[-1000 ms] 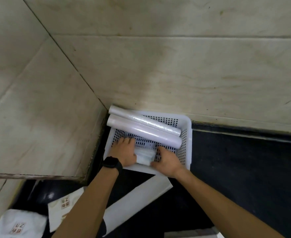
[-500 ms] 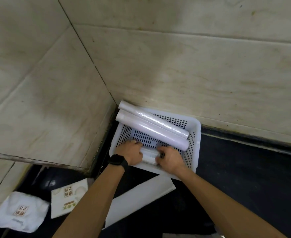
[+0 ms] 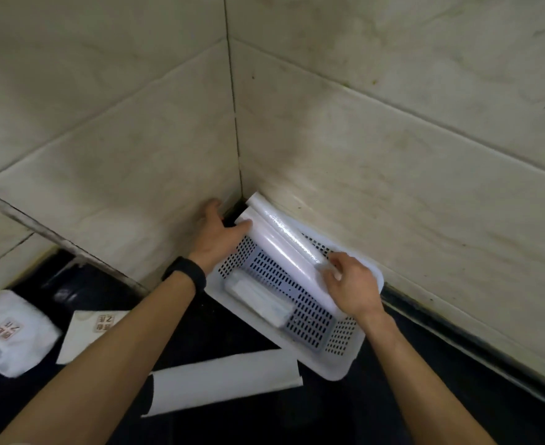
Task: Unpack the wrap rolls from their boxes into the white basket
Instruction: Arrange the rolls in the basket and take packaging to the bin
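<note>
The white perforated basket sits on the dark floor, pushed into the corner of two tiled walls. Two long wrap rolls lie side by side along its far side: a near roll and a glossy far roll. A small folded white packet rests on the basket's bottom by the near rim. My left hand is at the rolls' left ends beside the wall, its thumb touching the near roll's end. My right hand grips the right end of the near roll with curled fingers.
An empty white box sleeve lies on the floor just in front of the basket. A flattened printed carton and a white printed bag lie at the left. Tiled walls close off the left and the back.
Both hands have let go of the small packet, which now lies in the basket, and moved apart to the two ends of the rolls. The view has swung left.
</note>
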